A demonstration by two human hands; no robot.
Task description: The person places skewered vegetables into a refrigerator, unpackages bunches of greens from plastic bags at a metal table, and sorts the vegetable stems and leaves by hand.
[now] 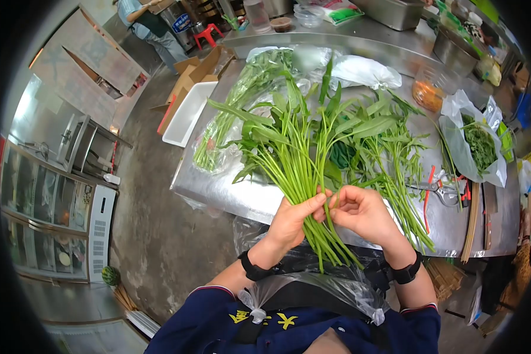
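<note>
My left hand [292,221] is wrapped round the stems of a thick bunch of water spinach [295,156]. The leafy tops point away from me over the steel table, and the cut ends hang down toward my apron. Close beside it, my right hand [363,215] pinches a single stem at the bunch's right side between thumb and fingers. More loose water spinach [389,153] lies on the table just to the right. Another bundle of greens [218,133], in clear plastic, rests at the left.
On the steel table [212,183] at right are scissors [435,186], bamboo skewers [472,227], a plastic bag of leafy greens [478,141] and a tub of orange food [428,94]. A white bin [189,115] stands beyond the left edge. Another person [150,26] is at the far back.
</note>
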